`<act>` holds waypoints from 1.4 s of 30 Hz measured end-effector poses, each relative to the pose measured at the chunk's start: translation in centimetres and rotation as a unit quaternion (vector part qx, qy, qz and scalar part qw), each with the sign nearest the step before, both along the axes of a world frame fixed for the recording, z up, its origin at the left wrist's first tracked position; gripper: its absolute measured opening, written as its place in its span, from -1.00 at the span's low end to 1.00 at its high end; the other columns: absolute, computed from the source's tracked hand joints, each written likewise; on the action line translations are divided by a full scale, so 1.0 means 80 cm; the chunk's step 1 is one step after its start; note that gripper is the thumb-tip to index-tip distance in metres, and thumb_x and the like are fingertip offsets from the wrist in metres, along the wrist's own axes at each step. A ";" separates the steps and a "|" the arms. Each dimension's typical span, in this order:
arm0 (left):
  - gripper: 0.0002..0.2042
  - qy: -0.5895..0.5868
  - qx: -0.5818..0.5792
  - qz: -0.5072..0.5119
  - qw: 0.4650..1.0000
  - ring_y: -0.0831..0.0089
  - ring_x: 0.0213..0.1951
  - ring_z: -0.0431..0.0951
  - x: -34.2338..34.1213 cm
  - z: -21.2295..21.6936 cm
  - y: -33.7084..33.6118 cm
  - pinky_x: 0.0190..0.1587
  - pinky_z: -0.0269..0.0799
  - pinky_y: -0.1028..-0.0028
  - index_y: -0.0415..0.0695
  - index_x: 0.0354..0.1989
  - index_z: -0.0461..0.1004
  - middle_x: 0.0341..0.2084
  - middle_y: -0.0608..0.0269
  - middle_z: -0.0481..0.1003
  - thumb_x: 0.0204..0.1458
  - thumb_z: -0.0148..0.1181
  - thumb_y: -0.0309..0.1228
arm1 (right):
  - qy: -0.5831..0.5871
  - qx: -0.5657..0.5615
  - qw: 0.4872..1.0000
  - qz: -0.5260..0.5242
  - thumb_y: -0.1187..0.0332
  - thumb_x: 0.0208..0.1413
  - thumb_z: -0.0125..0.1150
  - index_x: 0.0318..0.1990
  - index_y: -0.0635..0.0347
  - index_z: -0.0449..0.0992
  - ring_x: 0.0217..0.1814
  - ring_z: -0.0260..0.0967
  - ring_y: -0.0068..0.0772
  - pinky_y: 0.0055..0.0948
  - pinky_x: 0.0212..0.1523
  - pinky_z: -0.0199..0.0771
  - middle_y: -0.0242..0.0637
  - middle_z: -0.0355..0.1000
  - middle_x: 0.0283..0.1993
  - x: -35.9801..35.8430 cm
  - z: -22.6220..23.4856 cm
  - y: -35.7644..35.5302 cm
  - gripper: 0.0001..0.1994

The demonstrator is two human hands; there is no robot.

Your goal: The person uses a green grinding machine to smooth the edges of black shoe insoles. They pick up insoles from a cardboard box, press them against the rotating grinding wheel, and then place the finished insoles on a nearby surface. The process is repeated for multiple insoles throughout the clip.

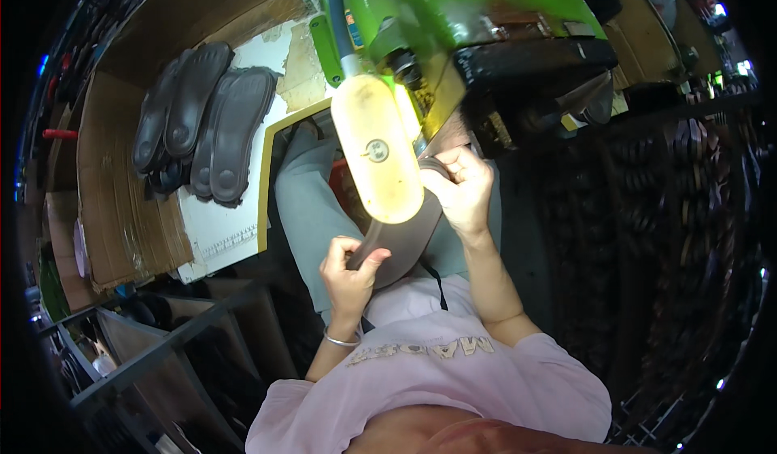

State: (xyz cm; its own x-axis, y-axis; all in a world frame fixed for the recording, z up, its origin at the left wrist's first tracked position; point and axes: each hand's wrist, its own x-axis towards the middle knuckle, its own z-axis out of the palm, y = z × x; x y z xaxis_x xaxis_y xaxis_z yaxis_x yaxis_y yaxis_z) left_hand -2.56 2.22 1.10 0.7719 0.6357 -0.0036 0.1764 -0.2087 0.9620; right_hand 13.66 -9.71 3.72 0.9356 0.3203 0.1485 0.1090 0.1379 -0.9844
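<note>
Head: both hands (405,227) grip sole (402,248)

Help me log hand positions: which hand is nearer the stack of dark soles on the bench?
Left. The left hand sits below-right of the stack of dark soles; the right hand is farther right, past the machine's yellow pad.

The person wears a soft pink shirt (453,381) with short, loose sleeves and pale letters across the front. The arms are bare below the sleeves. A thin silver bangle (341,341) sits on the left wrist. Grey trousers (312,211) cover the legs, and a dark cord (438,286) hangs at the chest
</note>
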 end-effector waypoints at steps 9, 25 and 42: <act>-0.74 -0.072 0.205 -0.053 0.975 0.22 -0.46 0.53 0.079 0.049 0.029 -0.35 0.42 0.34 -0.17 -0.45 0.49 -0.52 0.15 0.53 -0.28 0.46 -0.39 | -0.027 0.121 0.984 -0.124 0.31 0.12 0.26 -0.15 0.32 0.34 -0.26 0.29 -0.68 -0.67 -0.16 0.28 -0.37 0.41 -0.26 0.031 -0.040 -0.086 -0.70; -0.83 -0.182 -0.299 -0.155 0.924 0.69 -0.52 0.37 0.147 0.041 0.053 -0.45 0.32 0.66 -0.21 -0.53 0.39 -0.59 0.40 0.36 -0.21 0.31 -0.60 | 0.084 0.068 0.991 -0.074 0.30 0.19 0.07 -0.18 0.29 0.43 -0.72 0.10 -0.82 -0.75 -0.80 -0.06 -0.45 0.35 -0.50 0.071 -0.004 -0.098 -0.79; -0.61 -0.156 0.319 -0.202 0.913 0.32 -0.54 0.40 0.149 0.083 0.040 -0.43 0.33 0.44 -0.19 -0.54 0.47 -0.63 0.27 0.38 -0.39 0.56 -0.22 | 0.039 0.078 0.996 0.005 0.33 0.23 0.06 -0.05 0.36 0.32 -0.62 0.31 -0.65 -0.70 -0.74 0.26 -0.23 0.45 -0.31 0.022 -0.011 -0.079 -0.73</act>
